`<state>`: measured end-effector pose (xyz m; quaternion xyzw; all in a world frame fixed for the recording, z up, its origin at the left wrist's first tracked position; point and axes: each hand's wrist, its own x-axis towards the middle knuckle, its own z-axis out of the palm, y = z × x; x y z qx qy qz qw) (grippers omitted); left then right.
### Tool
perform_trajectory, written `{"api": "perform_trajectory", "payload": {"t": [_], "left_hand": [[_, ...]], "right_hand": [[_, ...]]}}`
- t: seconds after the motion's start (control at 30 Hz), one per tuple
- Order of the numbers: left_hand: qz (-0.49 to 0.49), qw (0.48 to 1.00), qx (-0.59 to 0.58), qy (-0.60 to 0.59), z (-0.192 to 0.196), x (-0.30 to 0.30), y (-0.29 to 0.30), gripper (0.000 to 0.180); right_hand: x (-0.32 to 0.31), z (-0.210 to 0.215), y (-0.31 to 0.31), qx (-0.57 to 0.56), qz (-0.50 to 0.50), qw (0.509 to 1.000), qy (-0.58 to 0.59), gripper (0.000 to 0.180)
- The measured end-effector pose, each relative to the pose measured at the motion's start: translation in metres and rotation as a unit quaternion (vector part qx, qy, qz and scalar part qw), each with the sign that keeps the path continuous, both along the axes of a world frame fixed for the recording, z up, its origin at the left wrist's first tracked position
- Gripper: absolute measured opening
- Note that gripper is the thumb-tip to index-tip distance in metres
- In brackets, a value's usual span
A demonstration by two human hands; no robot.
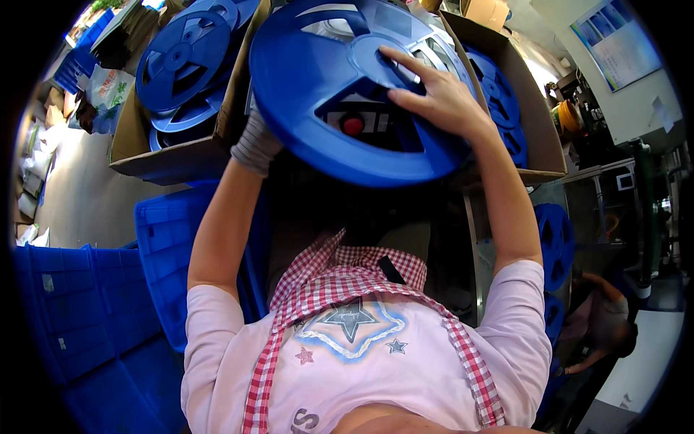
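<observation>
A large blue plastic reel (390, 168) with wide cut-outs is tilted in front of me at the top of the view. My right hand (447, 98), bare, lies over its right half with fingers stretched and apart. The index fingertip is at the reel's hub, and the thumb points to a cut-out's edge. In a grey knitted glove, my left hand (256, 142) reaches behind the reel's left rim; its fingers are hidden there. Through one cut-out shows a dark control panel with a red button (353, 126).
Cardboard boxes with blue reels stand on the left (177, 168) and right (542, 137). Blue crates (79, 304) fill the lower left. More reels (554, 246) stand at the right, near another person (607, 311) bending by a white surface. A poster (614, 43) hangs on the wall.
</observation>
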<state>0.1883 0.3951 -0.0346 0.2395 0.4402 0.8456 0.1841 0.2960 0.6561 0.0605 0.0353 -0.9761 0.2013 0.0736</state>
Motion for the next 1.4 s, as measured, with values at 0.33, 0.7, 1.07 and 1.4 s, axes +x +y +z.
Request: {"api": "perform_trajectory", "payload": {"t": [0.33, 0.7, 1.07, 1.4], "left_hand": [[0.028, 0.986, -0.098, 0.135, -0.006, -0.091, 0.004, 0.034], [0.259, 0.764, -0.481, 0.342, 0.018, -0.022, -0.035, 0.067], [0.265, 0.637, -0.614, 0.382, -0.028, 0.004, -0.045, 0.095], [0.251, 0.629, -0.607, 0.416, -0.016, 0.019, -0.034, 0.092]], "right_hand": [[-0.18, -0.036, 0.053, 0.111, -0.059, 0.992, -0.013, 0.072], [-0.058, -0.02, 0.085, 0.08, 0.025, 0.963, 0.255, 0.082], [0.036, -0.077, 0.148, 0.049, -0.08, 0.989, 0.116, 0.097], [0.04, -0.091, 0.12, 0.11, -0.02, 0.988, 0.11, 0.108]]}}
